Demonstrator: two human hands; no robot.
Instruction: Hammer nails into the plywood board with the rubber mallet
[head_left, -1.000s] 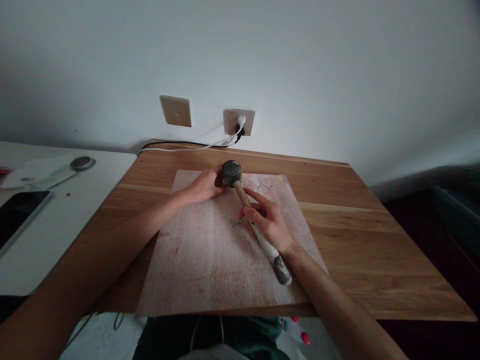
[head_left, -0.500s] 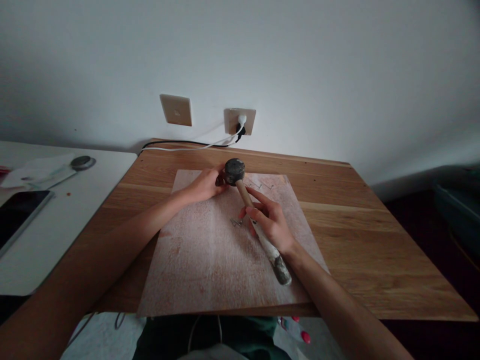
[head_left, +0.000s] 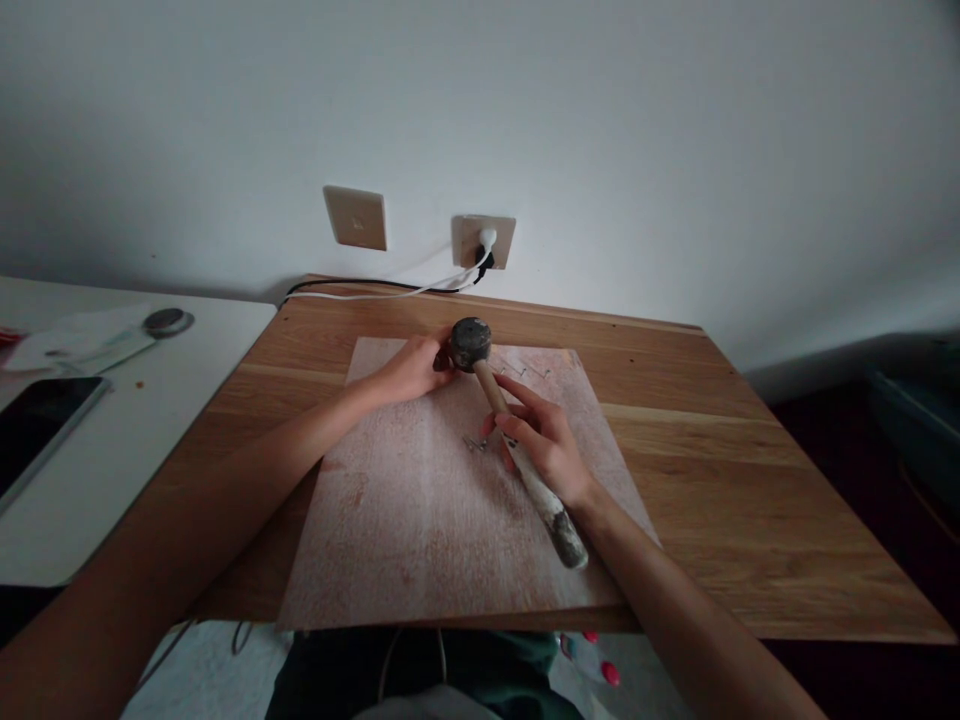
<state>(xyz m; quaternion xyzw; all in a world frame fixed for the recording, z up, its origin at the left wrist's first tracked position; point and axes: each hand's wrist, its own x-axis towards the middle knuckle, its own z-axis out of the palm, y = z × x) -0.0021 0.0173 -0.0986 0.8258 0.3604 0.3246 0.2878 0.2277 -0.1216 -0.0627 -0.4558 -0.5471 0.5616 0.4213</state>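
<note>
My right hand [head_left: 544, 440] is closed round the wooden handle of a mallet [head_left: 537, 490] with a dark round head. The head is up over the far part of a pinkish wooden board [head_left: 390, 520], and the worn handle end points toward me. My left hand [head_left: 416, 368] is at the board's far left part, its fingers curled beside and partly behind the mallet head; what they hold, if anything, is hidden. Small nails [head_left: 474, 443] lie on the board left of my right hand. A few thin bent nails [head_left: 536, 372] show near the board's far edge.
The board lies on a brown wooden table [head_left: 720, 480] against a wall. White and black cables run along its back to a wall socket [head_left: 484, 242]. At left, a white table [head_left: 161, 420] bears a phone [head_left: 45, 425] and a round grey object [head_left: 166, 322].
Both hands and the mallet keep nearly the same place on the board. The whole view has shifted very slightly.
</note>
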